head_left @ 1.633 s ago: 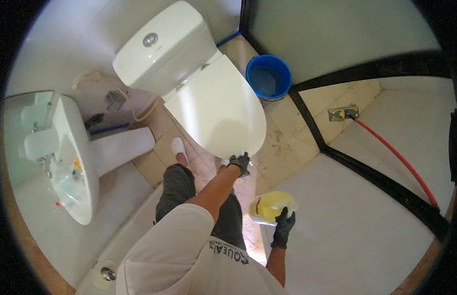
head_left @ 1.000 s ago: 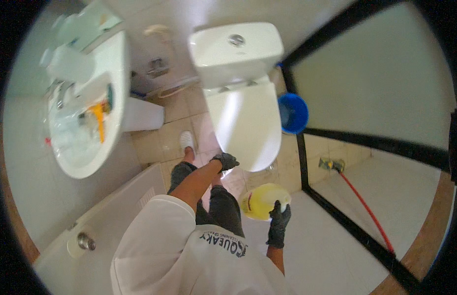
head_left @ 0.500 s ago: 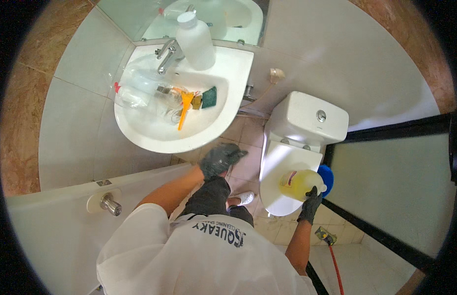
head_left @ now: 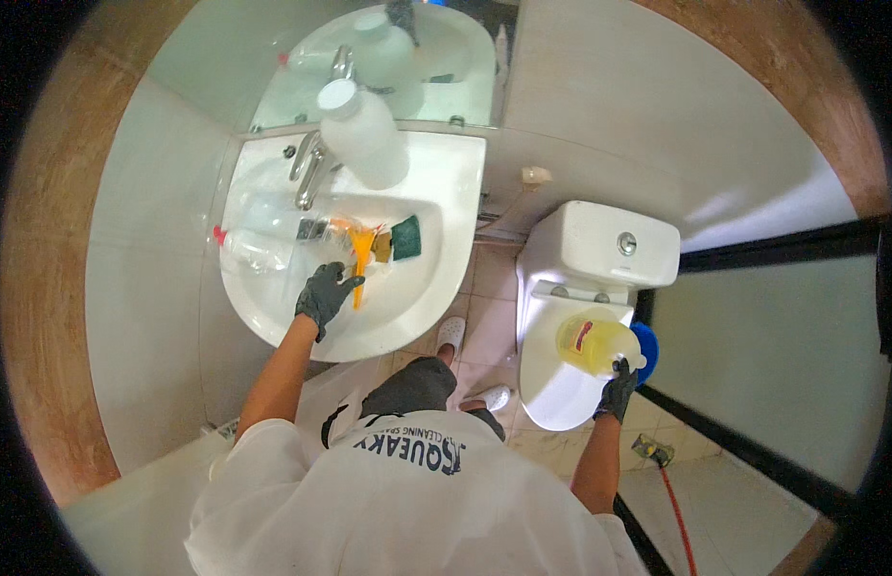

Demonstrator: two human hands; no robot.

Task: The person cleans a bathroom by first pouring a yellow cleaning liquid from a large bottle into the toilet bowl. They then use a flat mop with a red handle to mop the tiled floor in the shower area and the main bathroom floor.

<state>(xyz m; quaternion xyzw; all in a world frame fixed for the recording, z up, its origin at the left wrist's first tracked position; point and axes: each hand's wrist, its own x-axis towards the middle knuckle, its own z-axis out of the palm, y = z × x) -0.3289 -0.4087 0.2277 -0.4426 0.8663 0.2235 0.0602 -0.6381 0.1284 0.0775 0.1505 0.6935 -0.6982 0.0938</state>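
Note:
My left hand (head_left: 325,296), in a black glove, is over the front of the white sink (head_left: 407,322). Its fingers are apart, the thumb beside the narrow stem of an orange funnel-shaped tool (head_left: 363,254); whether they touch, I cannot tell. A green scouring pad (head_left: 405,238) and a clear plastic bottle with a red tip (head_left: 259,250) lie in the basin among small items. On the closed toilet lid (head_left: 551,408) rests a clear jug of yellow liquid (head_left: 594,344). My gloved right hand (head_left: 616,389) is closed around the jug's handle near its cap.
A white plastic bottle (head_left: 364,144) stands on the sink's back ledge beside the faucet (head_left: 311,173). Behind the toilet lid is the tank (head_left: 599,240). A blue container (head_left: 645,350) stands right of the toilet, near a glass partition (head_left: 772,336). A red-handled brush (head_left: 671,499) lies lower right.
My left hand has moved from in front of the sink up and left, over the basin by the orange tool. My right hand stays on the jug. The view has shifted slightly.

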